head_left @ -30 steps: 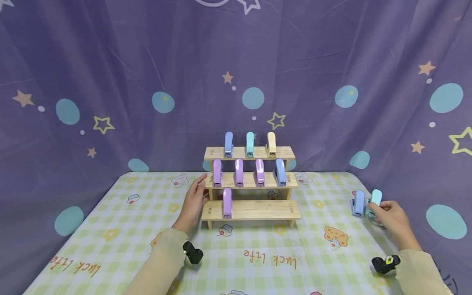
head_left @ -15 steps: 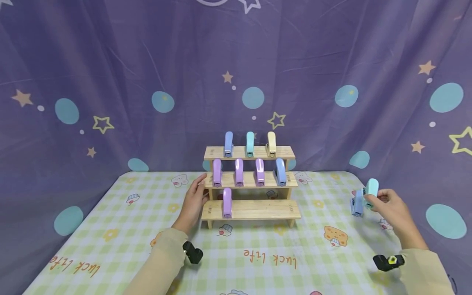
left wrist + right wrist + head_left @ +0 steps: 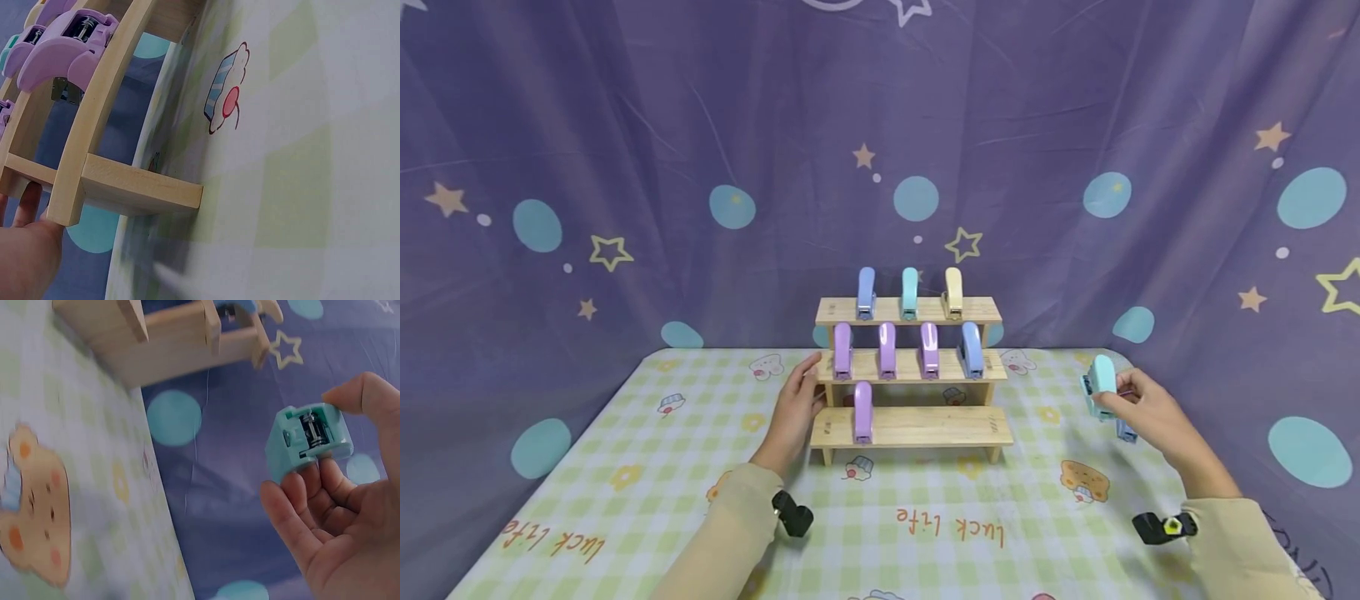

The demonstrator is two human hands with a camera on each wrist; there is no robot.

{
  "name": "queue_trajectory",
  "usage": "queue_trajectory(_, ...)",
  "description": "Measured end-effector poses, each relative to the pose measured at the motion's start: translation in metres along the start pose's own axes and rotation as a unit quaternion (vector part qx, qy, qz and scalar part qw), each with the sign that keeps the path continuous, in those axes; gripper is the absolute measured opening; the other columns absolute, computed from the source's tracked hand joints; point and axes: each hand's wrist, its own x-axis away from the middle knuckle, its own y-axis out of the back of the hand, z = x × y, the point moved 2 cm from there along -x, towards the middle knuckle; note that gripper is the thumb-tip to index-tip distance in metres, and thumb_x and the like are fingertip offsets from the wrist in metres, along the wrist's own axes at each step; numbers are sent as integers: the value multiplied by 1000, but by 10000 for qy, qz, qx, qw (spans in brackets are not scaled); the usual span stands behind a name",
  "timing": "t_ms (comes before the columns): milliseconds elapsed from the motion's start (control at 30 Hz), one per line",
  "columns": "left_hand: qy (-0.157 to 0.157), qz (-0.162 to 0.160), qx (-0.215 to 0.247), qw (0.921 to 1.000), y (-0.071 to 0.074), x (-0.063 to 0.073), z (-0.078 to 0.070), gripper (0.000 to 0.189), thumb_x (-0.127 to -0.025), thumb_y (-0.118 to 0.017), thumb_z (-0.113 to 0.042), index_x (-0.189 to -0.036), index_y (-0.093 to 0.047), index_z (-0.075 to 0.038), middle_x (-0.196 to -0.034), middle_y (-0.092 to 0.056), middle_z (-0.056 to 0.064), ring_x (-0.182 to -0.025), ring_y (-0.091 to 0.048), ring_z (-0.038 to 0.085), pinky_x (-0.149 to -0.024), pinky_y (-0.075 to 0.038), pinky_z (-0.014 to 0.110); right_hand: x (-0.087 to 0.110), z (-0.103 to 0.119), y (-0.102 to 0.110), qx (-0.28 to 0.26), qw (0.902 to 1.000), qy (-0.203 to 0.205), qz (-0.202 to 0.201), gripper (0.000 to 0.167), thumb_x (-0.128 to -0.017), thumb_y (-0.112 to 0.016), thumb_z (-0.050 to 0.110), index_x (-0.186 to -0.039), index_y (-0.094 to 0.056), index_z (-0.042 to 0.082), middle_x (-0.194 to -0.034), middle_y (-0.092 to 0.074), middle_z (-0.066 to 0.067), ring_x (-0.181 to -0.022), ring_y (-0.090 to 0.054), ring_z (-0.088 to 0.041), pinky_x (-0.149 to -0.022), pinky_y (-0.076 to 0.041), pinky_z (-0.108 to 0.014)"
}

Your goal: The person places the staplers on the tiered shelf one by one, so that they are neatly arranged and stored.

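My right hand [image 3: 1161, 421] pinches a teal mini stapler [image 3: 1102, 377] between thumb and fingers, raised above the right part of the table. In the right wrist view, the stapler's [image 3: 284, 447] spring end faces the camera. A blue stapler [image 3: 1126, 432] stands on the cloth below, mostly hidden by the hand and the held stapler. At the left end of a three-tier wooden stand [image 3: 940, 427], my left hand [image 3: 788, 421] holds the middle tier. The left wrist view shows its fingers [image 3: 28, 203] reaching behind the wood, partly hidden.
Blue [image 3: 866, 292], teal [image 3: 909, 292] and cream [image 3: 953, 292] staplers stand on the top tier. The middle tier bears three purple ones and a blue stapler [image 3: 972, 350]. One purple stapler [image 3: 862, 412] is left on the bottom tier. A patterned curtain [image 3: 1037, 275] hangs behind the table.
My right hand has lifted the teal stapler off the cloth and carried it leftward, past the blue stapler. The left hand has stayed at the stand.
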Motion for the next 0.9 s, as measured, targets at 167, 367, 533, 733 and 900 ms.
queue_trajectory(167,11,-10,16,10000,0,0,-1,46,-112,-35,-30,-155,-36,-15,-153,-37,16,-136,-42,35,-113,-38,45,-3,14,-16,-142,9990,282,306,34,-100,-63,34,-109,-48,4,-102,-62,-11,-88,-57,-21,-68,-45,-31)
queue_trajectory(367,35,-53,-21,10000,0,0,-1,46,-112,-35,-30,-155,-36,-15,-154,-37,16,-136,-43,36,-113,-40,45,-5,31,-37,-139,9963,572,630,33,-96,-68,31,-106,-50,6,-99,-63,-9,-88,-60,-22,-70,-49,-34)
queue_trajectory(533,29,-66,2,10000,0,0,-1,46,-112,-35,-30,-155,-37,-15,-154,-36,17,-137,-42,37,-113,-39,46,-7,43,-52,-257,9935,696,869,31,-94,-71,29,-104,-52,7,-93,-61,-7,-84,-58,-22,-70,-49,-35)
queue_trajectory(733,-33,-82,-4,10000,1,-1,0,47,-112,-35,-30,-155,-36,-13,-155,-35,19,-137,-42,39,-112,-39,47,-10,56,-75,-509,9874,844,1236,29,-91,-73,26,-101,-53,7,-92,-60,-7,-85,-57,-24,-70,-49,-35)
queue_trajectory(900,-29,-62,13,10000,1,0,0,47,-111,-36,-31,-155,-36,-13,-155,-35,19,-137,-42,39,-113,-38,47,-13,63,-98,-770,9805,1024,1492,30,-89,-75,24,-99,-53,7,-92,-60,-8,-84,-57,-25,-67,-50,-33)
